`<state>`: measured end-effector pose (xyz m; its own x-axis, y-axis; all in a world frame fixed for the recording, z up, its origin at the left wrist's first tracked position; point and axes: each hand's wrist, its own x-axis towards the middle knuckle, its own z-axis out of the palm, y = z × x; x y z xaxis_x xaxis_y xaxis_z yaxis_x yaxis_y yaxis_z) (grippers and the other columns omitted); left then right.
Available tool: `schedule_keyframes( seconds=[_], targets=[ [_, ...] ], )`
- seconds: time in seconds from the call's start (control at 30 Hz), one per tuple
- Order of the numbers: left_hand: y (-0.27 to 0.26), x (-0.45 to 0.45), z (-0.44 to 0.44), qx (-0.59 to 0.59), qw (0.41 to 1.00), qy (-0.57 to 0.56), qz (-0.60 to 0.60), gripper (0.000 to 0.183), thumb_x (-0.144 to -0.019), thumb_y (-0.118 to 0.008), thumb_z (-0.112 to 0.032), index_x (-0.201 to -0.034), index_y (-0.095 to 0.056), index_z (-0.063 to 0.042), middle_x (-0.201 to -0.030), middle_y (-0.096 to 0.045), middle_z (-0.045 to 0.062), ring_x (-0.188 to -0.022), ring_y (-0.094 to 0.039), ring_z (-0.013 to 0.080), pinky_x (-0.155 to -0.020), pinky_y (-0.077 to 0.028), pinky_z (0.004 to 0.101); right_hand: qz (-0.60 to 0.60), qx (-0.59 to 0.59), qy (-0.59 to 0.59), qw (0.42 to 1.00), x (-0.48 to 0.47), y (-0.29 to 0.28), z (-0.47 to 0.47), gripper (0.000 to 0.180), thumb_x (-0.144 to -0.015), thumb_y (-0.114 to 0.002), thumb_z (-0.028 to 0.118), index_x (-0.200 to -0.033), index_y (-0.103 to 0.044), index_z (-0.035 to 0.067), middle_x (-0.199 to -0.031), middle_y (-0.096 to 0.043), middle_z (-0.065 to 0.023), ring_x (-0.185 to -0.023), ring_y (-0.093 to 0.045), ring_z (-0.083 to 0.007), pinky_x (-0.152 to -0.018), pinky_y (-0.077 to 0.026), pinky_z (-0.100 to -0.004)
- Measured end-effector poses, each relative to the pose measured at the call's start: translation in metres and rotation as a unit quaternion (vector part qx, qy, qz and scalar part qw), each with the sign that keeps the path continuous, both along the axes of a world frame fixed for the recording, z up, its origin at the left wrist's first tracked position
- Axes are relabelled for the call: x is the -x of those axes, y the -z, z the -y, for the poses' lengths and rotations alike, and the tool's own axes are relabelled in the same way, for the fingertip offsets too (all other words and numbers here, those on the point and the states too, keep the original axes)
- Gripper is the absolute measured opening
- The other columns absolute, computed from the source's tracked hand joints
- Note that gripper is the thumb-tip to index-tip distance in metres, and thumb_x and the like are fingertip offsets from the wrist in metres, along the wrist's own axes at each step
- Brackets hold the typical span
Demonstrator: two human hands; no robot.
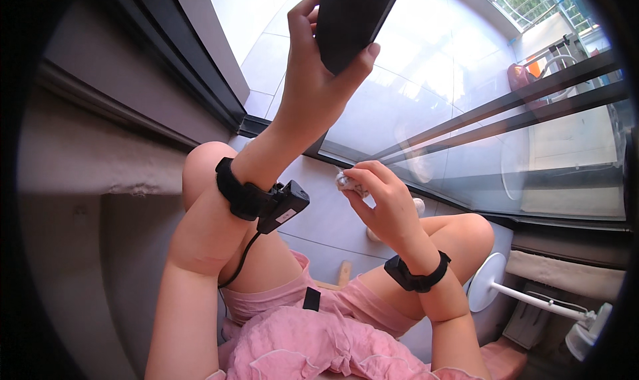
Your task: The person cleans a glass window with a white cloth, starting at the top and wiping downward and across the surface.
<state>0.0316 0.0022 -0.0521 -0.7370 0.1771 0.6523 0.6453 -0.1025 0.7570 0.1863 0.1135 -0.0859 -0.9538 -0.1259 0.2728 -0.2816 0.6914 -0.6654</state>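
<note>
High in the picture, my left hand (312, 85) is raised with its fingers and thumb around the lower end of a flat black object (352, 25), close to the camera. The object's top is cut off by the picture's edge, and I cannot tell what it is. Lower and to the right, my right hand (387, 192) pinches a small crumpled white-and-grey piece (352, 182), perhaps cloth or paper, between thumb and fingers. It is held in the air over the tiled floor between my knees. Each forearm wears a black strap with a small device.
A dark-framed glass door (474, 165) stands ahead to the right, above a dark floor track. Pale floor tiles (319, 200) lie below. A white stand with a round base (486, 282) is at the right. Beige fabric furniture (105, 155) borders the left.
</note>
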Motion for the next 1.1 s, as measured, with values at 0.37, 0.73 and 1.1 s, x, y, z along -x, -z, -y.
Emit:
schedule_keyframes(
  seconds=[0.37, 0.73, 1.1],
  targets=[
    [-0.002, 0.0, 0.003, -0.002, 1.0, -0.008, 0.006, 0.064, -0.072, -0.065, -0.009, -0.122, -0.025, -0.004, -0.097, -0.05, 0.012, -0.086, -0.056, 0.0172, -0.075, -0.048, 0.0268, -0.021, -0.049, -0.016, 0.998, 0.002, -0.008, -0.005, 0.022, -0.07, -0.065, 0.0, -0.09, -0.057, 0.002, -0.089, -0.058, -0.0094, -0.075, -0.058, -0.0263, -0.064, -0.048, -0.033],
    [-0.025, 0.008, 0.034, -0.043, 0.965, 0.198, 0.165, 0.057, -0.086, -0.051, -0.052, -0.114, -0.048, -0.002, -0.095, -0.056, 0.008, -0.09, -0.055, 0.0109, -0.078, -0.042, 0.0206, -0.433, -0.26, 0.05, 0.862, 0.068, -0.165, -0.03, 0.028, -0.077, -0.069, 0.007, -0.104, -0.063, 0.007, -0.1, -0.064, -0.0065, -0.089, -0.062, -0.0164, -0.071, -0.053, -0.0259],
    [-0.033, 0.012, 0.029, -0.015, 0.952, 0.243, 0.183, 0.048, -0.091, -0.044, -0.046, -0.114, -0.047, -0.005, -0.095, -0.054, 0.004, -0.095, -0.05, 0.009, -0.085, -0.037, 0.0217, -0.258, -0.231, 0.099, 0.933, 0.07, -0.076, 0.005, 0.024, -0.072, -0.064, -0.003, -0.095, -0.061, 0.0, -0.086, -0.055, -0.0102, -0.071, -0.055, -0.025, -0.06, -0.047, -0.0334]
  ],
)
